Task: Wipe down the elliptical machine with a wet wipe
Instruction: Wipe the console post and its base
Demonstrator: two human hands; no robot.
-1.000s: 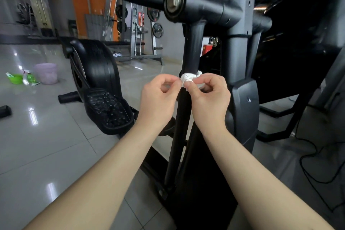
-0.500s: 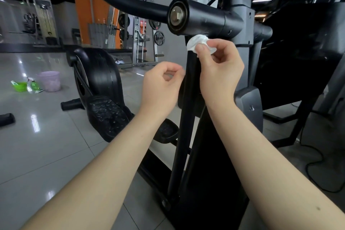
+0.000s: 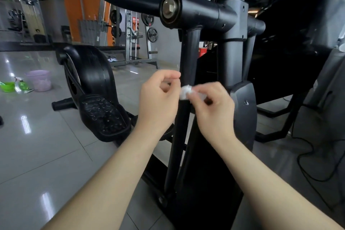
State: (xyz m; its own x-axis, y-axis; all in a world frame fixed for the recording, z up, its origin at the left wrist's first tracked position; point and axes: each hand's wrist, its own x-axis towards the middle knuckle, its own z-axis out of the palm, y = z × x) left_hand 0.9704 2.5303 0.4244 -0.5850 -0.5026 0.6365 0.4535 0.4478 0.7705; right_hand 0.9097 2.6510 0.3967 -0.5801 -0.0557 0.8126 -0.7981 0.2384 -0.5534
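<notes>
The black elliptical machine [image 3: 231, 30] fills the middle of the head view. Its slanted swing arm [image 3: 188, 56] runs down from the pivot joint [image 3: 169, 8]. A crumpled white wet wipe [image 3: 185, 92] is pressed against that arm about halfway down. My right hand [image 3: 212, 106] pinches the wipe between thumb and fingers, slightly blurred by motion. My left hand [image 3: 158, 102] hovers just left of the arm with fingers curled and nothing visible in them. The foot pedal [image 3: 102, 115] and flywheel housing [image 3: 89, 73] lie to the left.
A purple bucket [image 3: 39, 80], a green spray bottle [image 3: 22, 85] and a green bowl [image 3: 7, 86] stand on the glossy tiled floor at far left. Weight racks [image 3: 134, 31] stand at the back. Black cables [image 3: 306, 157] trail over the floor at right.
My right hand has slid the wipe down the swing arm from just under the pivot joint to mid-height. My left hand stays beside the arm, holding nothing.
</notes>
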